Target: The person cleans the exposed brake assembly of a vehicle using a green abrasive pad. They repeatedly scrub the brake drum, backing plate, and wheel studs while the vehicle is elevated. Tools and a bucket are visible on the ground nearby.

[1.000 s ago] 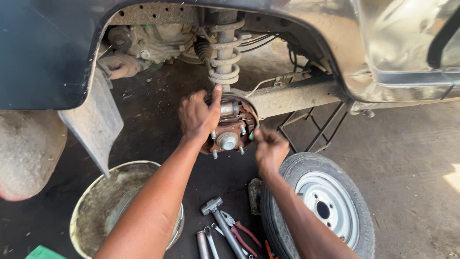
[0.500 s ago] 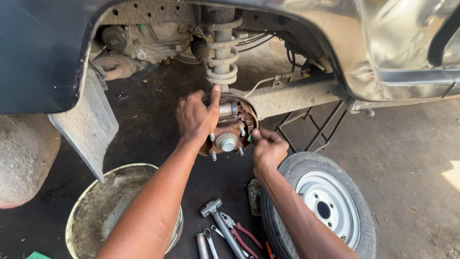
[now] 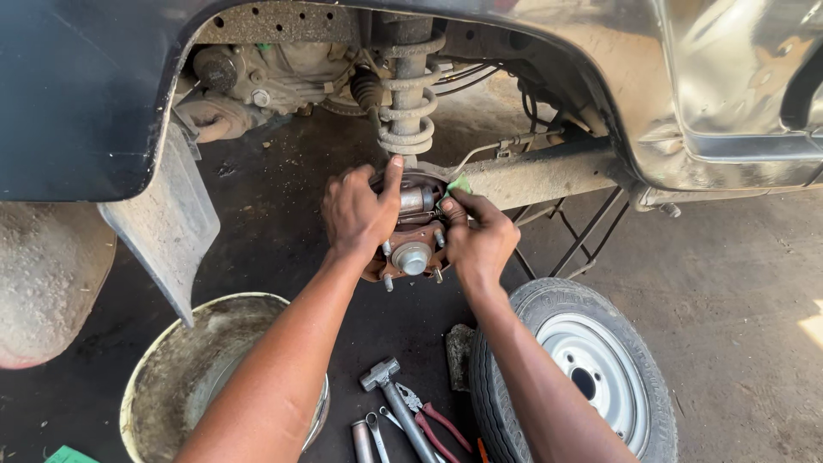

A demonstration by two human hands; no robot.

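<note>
Your left hand (image 3: pixel 358 213) gripped rusty round brake hub (image 3: pixel 410 249); your right hand (image 3: pixel 480 238) pinched small green piece (image 3: pixel 459 183) beside it

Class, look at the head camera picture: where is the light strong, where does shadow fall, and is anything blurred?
Head view: sunlight glares off the car body panel at upper right; the wheel arch and the ground beneath lie in shade; the left hand, right hand and brake hub are evenly lit and sharp; the tools are dim but clear; no blur shows.
</note>
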